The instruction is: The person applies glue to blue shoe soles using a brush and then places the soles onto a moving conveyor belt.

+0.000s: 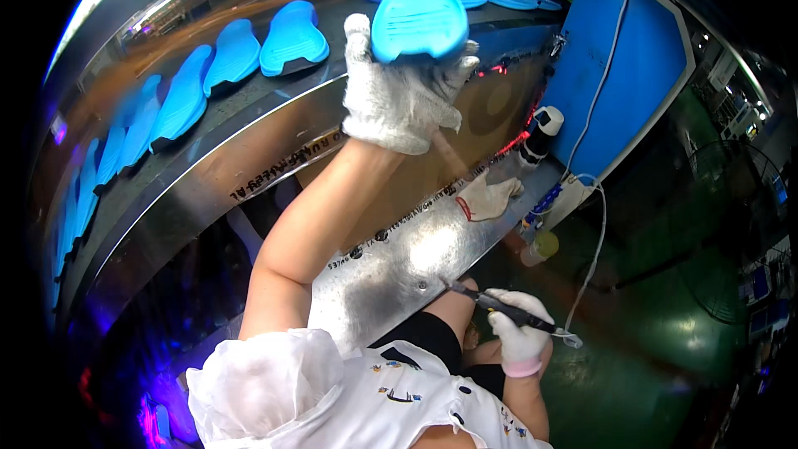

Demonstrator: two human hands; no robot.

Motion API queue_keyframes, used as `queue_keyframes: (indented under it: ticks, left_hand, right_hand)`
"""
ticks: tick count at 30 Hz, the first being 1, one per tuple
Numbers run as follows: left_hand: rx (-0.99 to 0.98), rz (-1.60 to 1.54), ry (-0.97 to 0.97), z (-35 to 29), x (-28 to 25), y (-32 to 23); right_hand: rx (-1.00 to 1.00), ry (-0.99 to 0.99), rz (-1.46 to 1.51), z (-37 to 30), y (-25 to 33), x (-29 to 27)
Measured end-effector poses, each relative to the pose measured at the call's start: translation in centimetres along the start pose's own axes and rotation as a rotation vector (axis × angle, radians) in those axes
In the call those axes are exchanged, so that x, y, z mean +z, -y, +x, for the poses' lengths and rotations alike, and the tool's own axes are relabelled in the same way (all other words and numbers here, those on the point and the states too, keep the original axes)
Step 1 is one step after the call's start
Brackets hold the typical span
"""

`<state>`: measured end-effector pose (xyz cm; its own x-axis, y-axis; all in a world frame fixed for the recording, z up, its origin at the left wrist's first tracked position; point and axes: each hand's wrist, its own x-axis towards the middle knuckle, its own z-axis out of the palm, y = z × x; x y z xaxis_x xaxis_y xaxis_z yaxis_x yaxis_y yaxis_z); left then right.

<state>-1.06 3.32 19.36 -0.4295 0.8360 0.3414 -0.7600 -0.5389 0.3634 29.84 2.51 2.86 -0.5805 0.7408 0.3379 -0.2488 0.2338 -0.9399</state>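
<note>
Head view. From where I stand, the worker's gloved left hand [395,104] bears a blue sole [420,8]. The sole lies across the fingers, heel end toward the palm; outer digits are spread at both sides, the middle ones hidden, so grip pressure cannot be told. Left of these fingers, other soles [179,100] line the dark belt [241,96].

The gloved right hand [519,328] is closed around a slim tool [503,308], tip forward-left of the fingers, cable [600,241] trailing from its rear.

Recommended handling, in my judgement: support the sole under its middle without bending it; raise it clear of neighbouring soles; point the tool tip away from the thigh; leave the cable slack, clear of the wrist.

Markings: black capitals run along the rail [199,162], below-left of the left fingers. Another row crosses the bench [366,308], beyond the right fingers. No brand can be made out on the sole.
</note>
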Motion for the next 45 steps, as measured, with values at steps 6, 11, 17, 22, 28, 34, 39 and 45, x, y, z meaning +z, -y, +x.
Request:
queue_keyframes:
  ticks: [6,11,17,22,28,34,39,45]
  left_hand:
    - [-0.166,0.954,-0.268,-2.2,-2.6,4.2]
    - [0.968,2.188,0.385,1.6,-2.7,0.3]
    - [-0.009,3.018,-0.075,6.7,-0.1,-2.1]
    - [0.342,2.890,0.065,0.9,2.1,-4.4]
    - [0.149,3.117,-0.365,-4.5,2.9,-12.4]
    - [0.655,2.930,0.004,-6.6,0.3,-12.7]
    - [1.104,1.930,0.317,-12.0,-0.6,-5.6]
    - [1.081,1.916,0.372,-22.0,-12.4,8.2]
  right_hand:
    - [0.178,-0.073,0.079,0.1,-0.5,-0.2]
    - [0.221,-0.110,0.090,0.2,0.1,-0.2]
    - [0.229,-0.085,0.116,0.0,-0.3,0.5]
    - [0.245,-0.132,0.115,-0.4,-0.8,-0.5]
    - [0.317,-0.156,0.144,-0.2,-2.0,0.0]
    - [0.176,-0.093,-0.031,-0.2,-3.2,1.2]
    - [0.305,-0.173,0.034,-0.1,-5.4,-3.3]
    - [0.274,-0.388,-0.003,0.7,-2.9,-1.5]
